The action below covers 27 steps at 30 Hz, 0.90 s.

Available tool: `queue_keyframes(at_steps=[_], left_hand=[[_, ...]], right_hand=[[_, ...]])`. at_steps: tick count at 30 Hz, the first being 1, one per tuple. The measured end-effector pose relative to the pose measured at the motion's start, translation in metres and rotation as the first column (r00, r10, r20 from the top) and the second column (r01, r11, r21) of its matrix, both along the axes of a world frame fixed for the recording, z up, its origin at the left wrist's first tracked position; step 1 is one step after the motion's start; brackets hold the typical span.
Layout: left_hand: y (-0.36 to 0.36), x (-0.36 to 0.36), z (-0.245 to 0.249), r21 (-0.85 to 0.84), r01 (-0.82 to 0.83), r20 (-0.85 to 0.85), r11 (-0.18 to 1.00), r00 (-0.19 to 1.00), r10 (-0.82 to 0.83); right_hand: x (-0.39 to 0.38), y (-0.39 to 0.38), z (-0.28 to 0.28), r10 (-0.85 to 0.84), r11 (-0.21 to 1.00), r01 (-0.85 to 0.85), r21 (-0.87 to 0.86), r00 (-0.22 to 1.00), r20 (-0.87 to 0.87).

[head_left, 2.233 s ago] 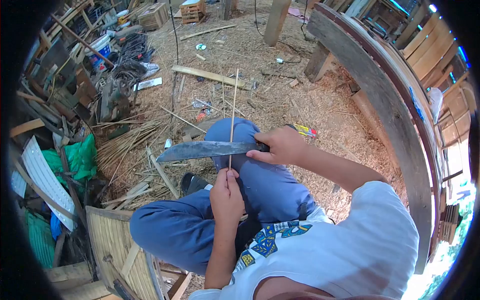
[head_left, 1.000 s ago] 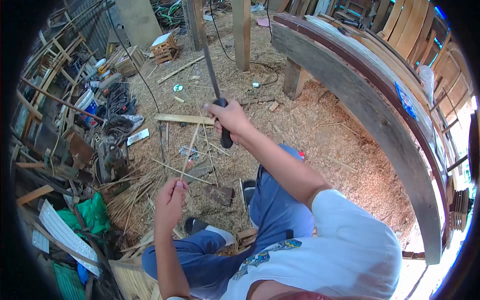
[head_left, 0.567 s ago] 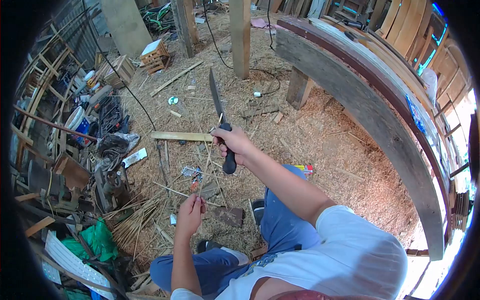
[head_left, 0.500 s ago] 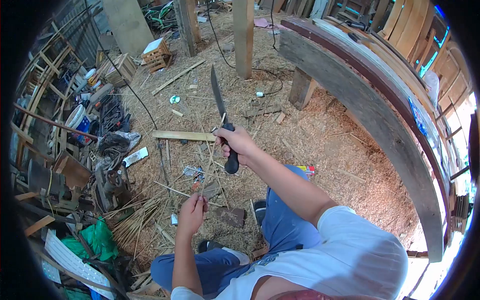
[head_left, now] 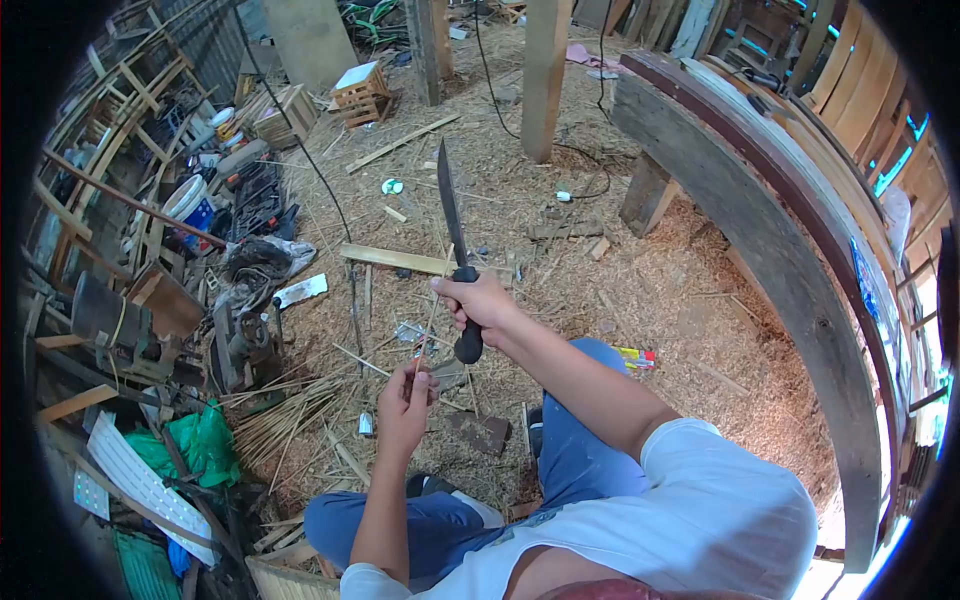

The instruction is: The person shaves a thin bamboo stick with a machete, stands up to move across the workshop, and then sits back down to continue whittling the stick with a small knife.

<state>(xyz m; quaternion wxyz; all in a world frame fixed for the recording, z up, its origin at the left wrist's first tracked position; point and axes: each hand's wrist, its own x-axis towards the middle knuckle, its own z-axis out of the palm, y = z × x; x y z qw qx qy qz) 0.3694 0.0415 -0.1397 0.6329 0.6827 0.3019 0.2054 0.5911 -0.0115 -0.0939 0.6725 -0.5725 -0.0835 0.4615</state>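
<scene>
My right hand (head_left: 478, 305) is wrapped round the black handle of a long knife (head_left: 449, 200), its dark blade pointing up and away from me. In my left hand (head_left: 405, 400), fingers pinched, is the lower end of a thin bamboo strip (head_left: 433, 312). The strip slants up to the knife near the base of the blade, beside my right thumb. Below and left of my left hand, a pile of thin strips (head_left: 285, 425) lies on the ground.
A flat wooden slat (head_left: 395, 259) lies beyond my hands, and a dark block (head_left: 478, 432) near my feet. Left are a white bucket (head_left: 187, 205) and a green bag (head_left: 203, 445). A long thick beam (head_left: 740, 215) curves along the right; a post (head_left: 545, 85) stands ahead.
The view has shifted, so the surroundings appear farther right. My left hand has moved up and right, closer to the knife, and the blade stands a little more upright.
</scene>
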Motion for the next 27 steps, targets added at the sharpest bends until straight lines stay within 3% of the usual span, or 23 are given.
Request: queue_keyframes(at_steps=[7,10,13,16,19,20,22,25,27], left_hand=[[0.009,-0.009,0.005,-0.033,-0.033,-0.03,0.999,0.999,0.032],[0.015,-0.011,-0.008,0.081,-0.048,0.0,0.996,0.999,0.048],[0.022,-0.011,-0.011,0.074,-0.155,0.02,0.985,0.988,0.154],[0.038,-0.01,-0.014,0.134,-0.345,0.209,0.929,0.926,0.314],[0.062,-0.025,-0.019,-0.171,-0.403,0.223,0.899,0.873,0.433],[0.066,-0.023,-0.025,-0.286,-0.468,0.248,0.836,0.807,0.537],[0.075,-0.026,-0.045,-0.404,-0.512,0.139,0.758,0.785,0.604],[0.072,-0.023,-0.054,-0.524,-0.52,0.092,0.675,0.753,0.652],[0.064,-0.014,-0.039,-0.569,-0.555,0.049,0.607,0.714,0.699]], right_hand=[[-0.01,-0.002,0.004,0.035,0.999,-0.033,0.044,0.999,-0.032],[-0.007,-0.002,0.001,0.067,0.996,-0.065,0.059,0.998,-0.022],[-0.006,-0.002,0.004,0.052,0.998,-0.054,-0.029,0.998,-0.039],[-0.004,-0.003,-0.005,0.056,0.996,-0.061,-0.063,0.996,-0.074],[0.002,-0.004,-0.003,0.076,0.98,-0.091,-0.177,0.993,-0.085],[0.003,-0.002,-0.011,0.075,0.967,-0.081,-0.242,0.997,-0.034],[0.003,0.001,-0.022,0.091,0.926,-0.061,-0.371,0.994,0.064],[-0.001,0.006,-0.032,0.096,0.86,-0.088,-0.503,0.995,-0.01],[-0.011,0.011,-0.044,0.061,0.864,-0.077,-0.497,0.997,-0.049]])
